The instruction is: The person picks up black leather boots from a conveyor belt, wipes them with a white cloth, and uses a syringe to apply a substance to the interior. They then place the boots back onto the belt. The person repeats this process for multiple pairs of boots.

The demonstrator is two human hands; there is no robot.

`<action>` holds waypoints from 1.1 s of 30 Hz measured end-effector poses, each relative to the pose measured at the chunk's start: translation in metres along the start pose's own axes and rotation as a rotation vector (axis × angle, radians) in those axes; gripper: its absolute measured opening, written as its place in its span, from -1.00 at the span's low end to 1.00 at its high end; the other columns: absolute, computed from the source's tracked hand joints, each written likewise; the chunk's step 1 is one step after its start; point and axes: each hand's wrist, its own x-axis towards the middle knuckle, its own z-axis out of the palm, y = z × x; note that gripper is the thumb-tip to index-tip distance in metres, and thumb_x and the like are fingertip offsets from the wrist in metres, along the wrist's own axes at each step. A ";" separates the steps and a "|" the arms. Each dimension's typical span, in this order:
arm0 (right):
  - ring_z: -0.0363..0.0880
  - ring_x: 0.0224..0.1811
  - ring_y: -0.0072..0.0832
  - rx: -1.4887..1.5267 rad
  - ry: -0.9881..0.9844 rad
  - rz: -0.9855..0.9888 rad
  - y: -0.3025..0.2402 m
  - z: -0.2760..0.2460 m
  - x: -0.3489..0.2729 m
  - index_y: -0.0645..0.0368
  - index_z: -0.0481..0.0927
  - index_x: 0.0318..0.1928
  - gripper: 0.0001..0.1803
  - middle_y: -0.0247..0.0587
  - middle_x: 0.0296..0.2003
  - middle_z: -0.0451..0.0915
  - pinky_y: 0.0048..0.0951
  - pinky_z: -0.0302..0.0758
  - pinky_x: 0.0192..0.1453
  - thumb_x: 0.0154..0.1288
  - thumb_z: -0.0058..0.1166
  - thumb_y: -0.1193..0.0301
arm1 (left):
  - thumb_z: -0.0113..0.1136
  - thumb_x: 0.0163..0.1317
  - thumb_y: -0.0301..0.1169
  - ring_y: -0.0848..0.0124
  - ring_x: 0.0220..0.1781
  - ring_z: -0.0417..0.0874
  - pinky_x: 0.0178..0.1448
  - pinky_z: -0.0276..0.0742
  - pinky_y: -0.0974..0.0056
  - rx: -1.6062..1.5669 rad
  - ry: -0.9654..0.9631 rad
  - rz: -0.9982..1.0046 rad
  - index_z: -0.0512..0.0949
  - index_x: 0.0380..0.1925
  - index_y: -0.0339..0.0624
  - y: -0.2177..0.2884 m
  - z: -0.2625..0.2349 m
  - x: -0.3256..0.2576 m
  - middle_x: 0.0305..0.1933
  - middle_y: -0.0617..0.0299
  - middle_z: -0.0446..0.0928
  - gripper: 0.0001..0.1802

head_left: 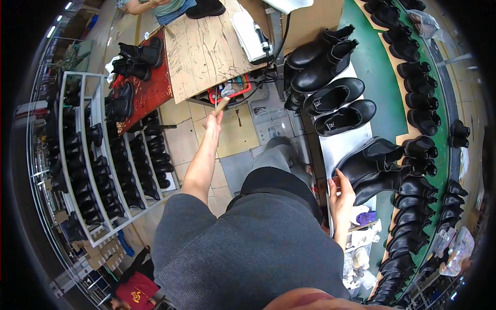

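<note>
My left hand (214,121) is stretched forward, closed on a tan, wood-coloured handle (222,105). What the handle belongs to, I cannot make out. Just past it, under the wooden tabletop, sits a red-rimmed bin (241,93) with small tools and bits in it. At the white bench on the right, my right hand (341,196) has its fingers apart beside the toes of two black ankle boots (368,159). Its fingertips are at the nearer boot's edge; whether they press on it, I cannot tell.
More black boots (330,62) stand farther along the white bench (345,139). Beyond runs a green conveyor (387,111) with rows of boots. A scratched wooden table (206,54) is ahead. Left, a metal rack (89,155) holds many boots. Another person (170,8) sits across the table.
</note>
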 end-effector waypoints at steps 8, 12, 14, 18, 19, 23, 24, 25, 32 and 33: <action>0.61 -0.39 -0.30 -0.079 -0.002 0.090 -0.052 0.028 0.014 0.27 0.54 0.01 -0.68 -0.06 -0.38 0.59 -0.35 0.52 -0.26 0.22 0.12 0.51 | 0.08 0.20 -0.65 0.12 -0.26 0.64 -0.17 0.77 0.11 -0.183 0.299 -0.077 0.28 -0.18 -0.57 -0.031 0.057 0.077 -0.16 -0.13 0.44 -0.74; 0.61 -0.39 -0.30 -0.047 -0.015 0.133 -0.062 0.037 0.015 0.28 0.53 0.00 -0.68 -0.05 -0.37 0.58 -0.35 0.53 -0.27 0.21 0.14 0.51 | 0.13 0.18 -0.54 0.16 -0.29 0.62 -0.25 0.71 0.11 0.121 0.381 -0.135 0.34 -0.21 -0.46 -0.033 0.045 0.140 -0.14 -0.04 0.47 -0.75; 0.61 -0.41 -0.29 -0.027 0.017 0.123 -0.061 0.040 0.014 0.28 0.53 -0.01 -0.68 -0.05 -0.37 0.58 -0.34 0.53 -0.28 0.20 0.15 0.50 | 0.17 0.14 -0.48 0.19 -0.31 0.61 -0.25 0.67 0.13 0.394 0.425 -0.161 0.42 -0.28 -0.42 -0.028 0.052 0.162 -0.19 0.01 0.51 -0.78; 0.59 -0.20 -0.17 -0.087 0.029 0.133 -0.052 0.041 0.008 0.21 0.51 0.01 -0.63 -0.04 -0.26 0.59 -0.24 0.49 -0.08 0.18 0.17 0.40 | 0.20 0.06 -0.41 0.14 -0.32 0.61 -0.22 0.62 0.10 0.662 0.288 -0.078 0.49 -0.33 -0.38 -0.014 0.090 0.145 -0.24 -0.02 0.55 -0.75; 0.58 -0.16 -0.15 -0.096 0.048 0.141 -0.050 0.037 0.005 0.21 0.51 -0.01 -0.64 -0.04 -0.24 0.59 -0.24 0.48 -0.06 0.20 0.15 0.38 | 0.21 0.03 -0.39 0.13 -0.32 0.62 -0.21 0.61 0.09 0.729 0.276 -0.051 0.50 -0.34 -0.38 -0.011 0.096 0.133 -0.25 -0.03 0.57 -0.74; 0.59 -0.21 -0.13 -0.054 0.224 0.332 -0.029 0.016 -0.020 0.24 0.54 -0.05 -0.68 -0.03 -0.25 0.60 -0.24 0.49 -0.07 0.19 0.15 0.40 | 0.24 -0.05 -0.31 0.08 -0.32 0.62 -0.18 0.56 0.07 1.006 0.317 0.187 0.57 -0.39 -0.34 -0.001 0.092 0.049 -0.30 -0.06 0.61 -0.70; 0.60 -0.23 -0.14 -0.034 0.295 0.404 -0.016 0.013 -0.031 0.24 0.55 -0.06 -0.69 -0.03 -0.26 0.60 -0.23 0.50 -0.08 0.19 0.14 0.41 | 0.23 -0.06 -0.31 0.06 -0.34 0.62 -0.19 0.55 0.04 1.136 0.310 0.231 0.56 -0.41 -0.33 0.001 0.081 0.029 -0.34 -0.08 0.60 -0.72; 0.62 -0.29 -0.24 0.036 0.413 0.472 0.000 0.008 -0.039 0.23 0.57 -0.08 -0.73 -0.07 -0.30 0.61 -0.29 0.53 -0.19 0.19 0.14 0.45 | 0.23 -0.07 -0.30 0.07 -0.33 0.62 -0.19 0.54 0.04 1.205 0.242 0.297 0.56 -0.42 -0.34 -0.002 0.070 0.009 -0.35 -0.09 0.60 -0.70; 0.32 0.22 -0.09 -0.389 0.832 0.416 0.109 -0.101 -0.003 0.22 0.43 0.14 -0.24 0.10 0.12 0.40 -0.18 0.35 0.22 0.00 0.34 0.05 | 0.13 0.22 -0.47 0.40 -0.15 0.55 -0.18 0.53 0.28 1.181 -0.931 0.175 0.47 -0.13 -0.26 -0.066 0.047 -0.157 -0.13 0.19 0.50 -0.78; 0.15 0.33 0.06 -0.328 0.733 0.493 0.117 -0.109 0.017 0.27 0.30 0.25 -0.02 0.27 0.23 0.23 -0.11 0.14 0.39 -0.05 0.29 -0.14 | 0.11 0.25 -0.48 0.42 -0.16 0.56 -0.17 0.53 0.32 1.128 -1.101 0.119 0.47 -0.13 -0.26 -0.066 0.061 -0.194 -0.15 0.19 0.51 -0.80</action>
